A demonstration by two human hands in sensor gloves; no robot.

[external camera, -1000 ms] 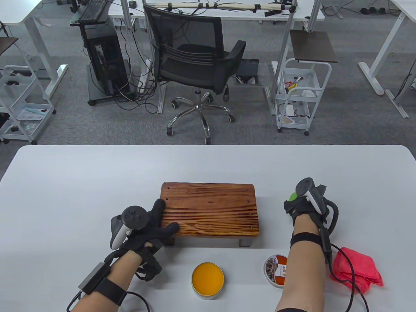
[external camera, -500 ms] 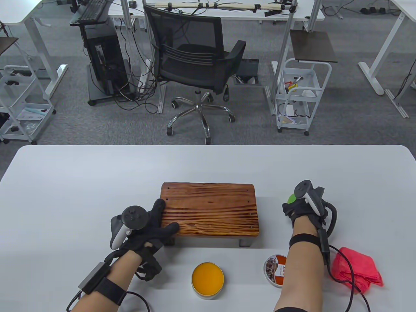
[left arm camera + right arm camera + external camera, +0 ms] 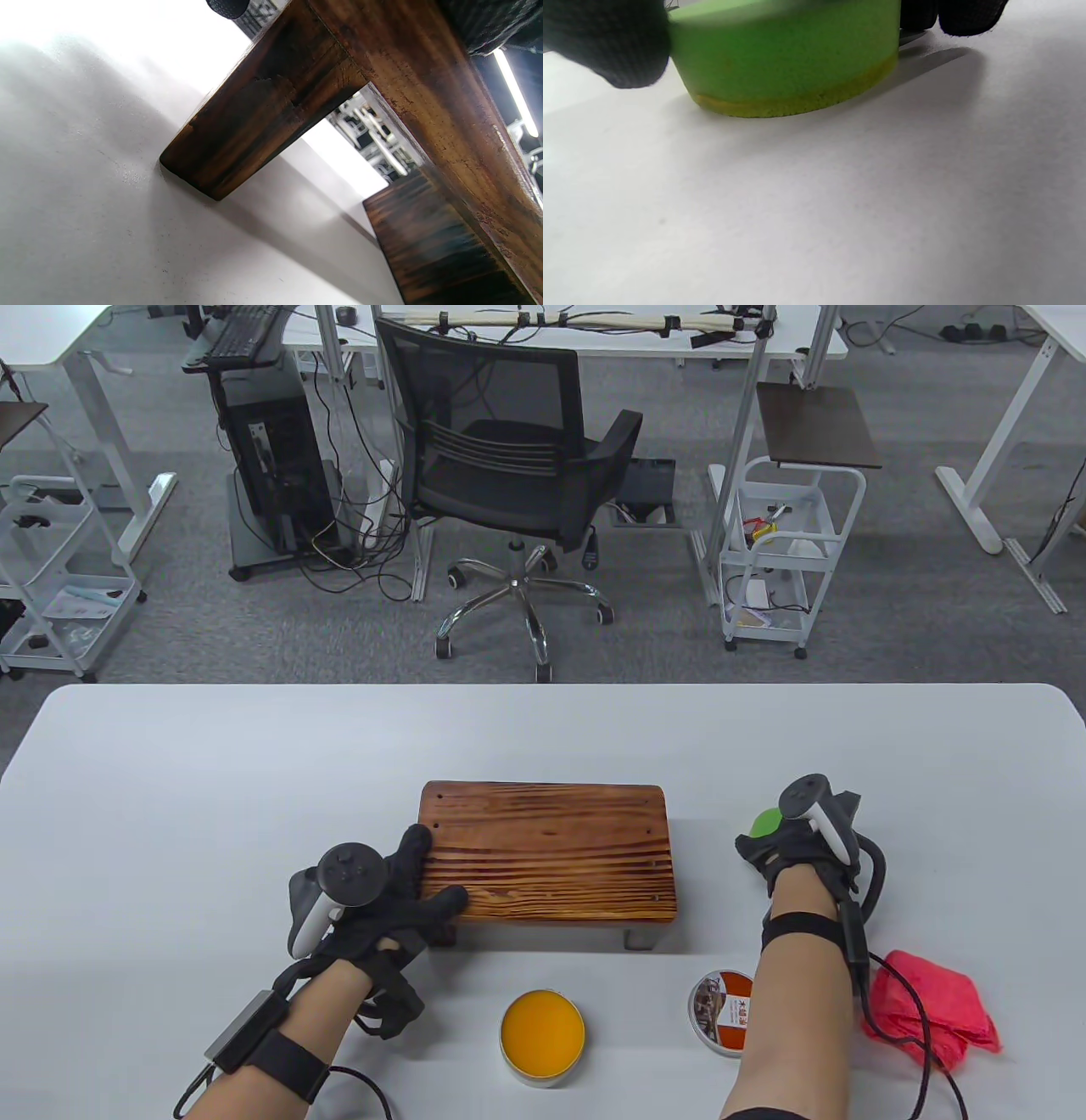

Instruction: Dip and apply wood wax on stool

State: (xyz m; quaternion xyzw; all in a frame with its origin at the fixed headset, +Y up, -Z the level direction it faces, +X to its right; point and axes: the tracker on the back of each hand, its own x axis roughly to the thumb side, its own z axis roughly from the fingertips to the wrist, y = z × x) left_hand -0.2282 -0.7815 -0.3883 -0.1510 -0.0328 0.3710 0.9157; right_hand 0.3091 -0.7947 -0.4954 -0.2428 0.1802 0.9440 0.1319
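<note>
**Sponge on the table, stool steadied**

The left hand (image 3: pixel 386 899) is resting on the near left corner of the stool (image 3: pixel 547 853), fingers spread flat over the top and the thumb lying along the front edge, so it is pressing rather than gripping. In the left wrist view the stool's leg (image 3: pixel 254 123) is standing on the white table (image 3: pixel 85 212), seen from below the seat.

The right hand (image 3: pixel 785 848) is holding the green sponge (image 3: pixel 768 821) to the right of the stool, apart from it. In the right wrist view the gloved fingertips (image 3: pixel 606 46) are closing round the sponge (image 3: pixel 785 55), whose yellowish bottom edge is sitting on or just above the table; which one cannot be told.

The open wax tin (image 3: pixel 542 1027) is sitting near the table's front edge, its lid (image 3: pixel 721 1001) to the right, partly behind the right forearm. A red cloth (image 3: pixel 933 1005) is lying further right.
</note>
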